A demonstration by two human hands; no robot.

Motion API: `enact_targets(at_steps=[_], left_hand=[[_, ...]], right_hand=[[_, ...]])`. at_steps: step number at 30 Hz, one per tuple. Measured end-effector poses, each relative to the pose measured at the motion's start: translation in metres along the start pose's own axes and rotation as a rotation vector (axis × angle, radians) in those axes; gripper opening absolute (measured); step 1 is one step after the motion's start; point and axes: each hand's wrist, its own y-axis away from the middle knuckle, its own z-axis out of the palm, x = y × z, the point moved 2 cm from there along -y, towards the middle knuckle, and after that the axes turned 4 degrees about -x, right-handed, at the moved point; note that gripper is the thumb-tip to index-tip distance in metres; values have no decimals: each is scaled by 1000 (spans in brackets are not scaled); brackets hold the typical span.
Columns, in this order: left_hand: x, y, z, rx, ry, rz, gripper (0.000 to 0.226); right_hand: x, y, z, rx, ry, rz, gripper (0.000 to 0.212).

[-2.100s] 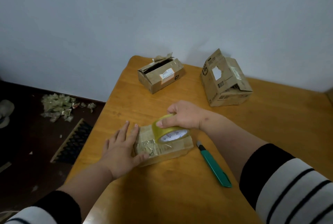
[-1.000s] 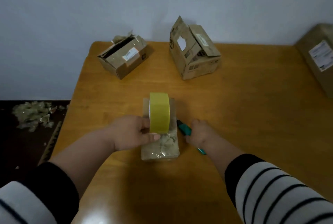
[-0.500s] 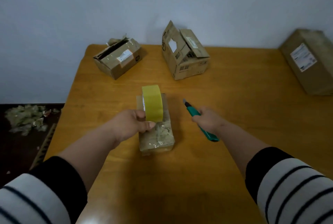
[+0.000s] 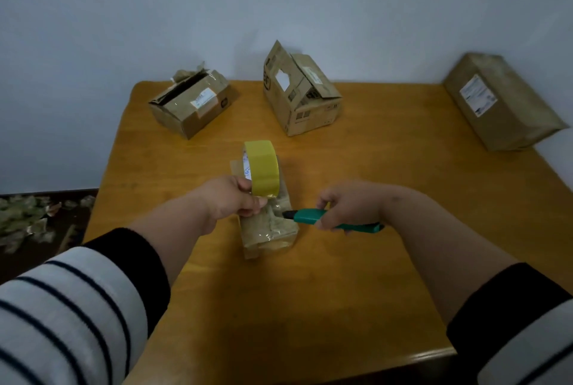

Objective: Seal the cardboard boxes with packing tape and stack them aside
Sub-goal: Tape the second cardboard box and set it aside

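Head view: small taped box (image 4: 266,226) mid-table (image 4: 356,307); tape roll (image 4: 262,167) gripped upright above it by left hand (image 4: 231,201), green utility knife (image 4: 313,217) clutched in right hand (image 4: 350,204). Probably cutting step; next, blade across strip.

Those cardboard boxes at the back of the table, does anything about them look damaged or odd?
Yes. The back-left box is torn open along its top, with ragged tape sticking up. The middle box has loose flaps standing up unsealed. Crumpled tape scraps litter the floor to the left.

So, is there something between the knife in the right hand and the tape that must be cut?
Nothing visible: the knife tip points at the tape below the roll, over the small box.
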Motion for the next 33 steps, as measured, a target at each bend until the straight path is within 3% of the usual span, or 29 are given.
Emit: enact_targets(at_steps=[24, 33], left_hand=[[1, 13, 8, 71, 147, -46, 10], [2, 12, 7, 70, 164, -43, 10]], right_hand=[[-43, -28, 11, -53, 375, 45, 30], [2, -10, -26, -39, 214, 84, 17]])
